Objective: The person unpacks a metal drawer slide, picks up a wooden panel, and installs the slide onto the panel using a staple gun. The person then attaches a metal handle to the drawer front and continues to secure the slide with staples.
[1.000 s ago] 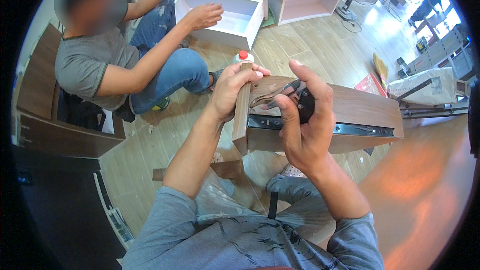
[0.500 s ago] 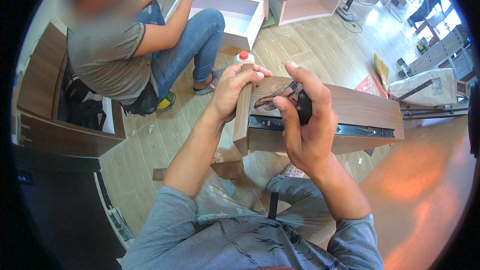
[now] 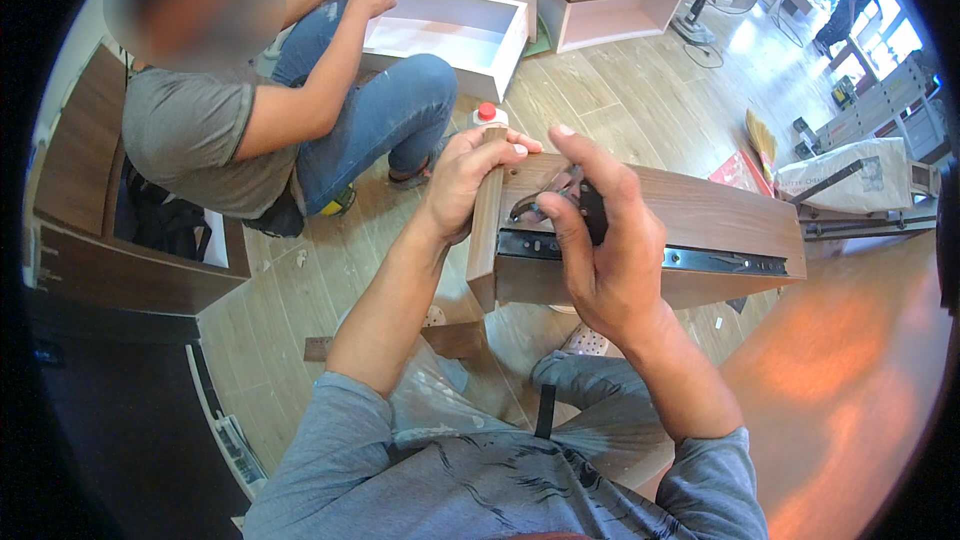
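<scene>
My left hand [image 3: 468,178] grips the top edge of the front panel [image 3: 486,225] of a wood-grain drawer [image 3: 700,210], fingers over the far side. Along the drawer's near side runs a black metal slide rail [image 3: 730,261]. My right hand [image 3: 618,235] is curled around a small black tool with a shiny curved end [image 3: 540,202]; its exact kind I cannot make out. Its end is close to the panel and above the rail. The right palm and thumb hide part of the tool and the rail's middle.
A co-worker [image 3: 210,130] sits at the left by a white drawer box [image 3: 440,30]. A white bottle with a red cap [image 3: 488,114] stands behind my drawer. A wood strip [image 3: 455,340] lies near my feet. At right are a broom [image 3: 760,140], a ladder [image 3: 880,105] and a fan [image 3: 700,0].
My right hand and the tool have shifted slightly left and turned a little. The left hand keeps its place on the panel. The co-worker's hands and the thing held there have moved.
</scene>
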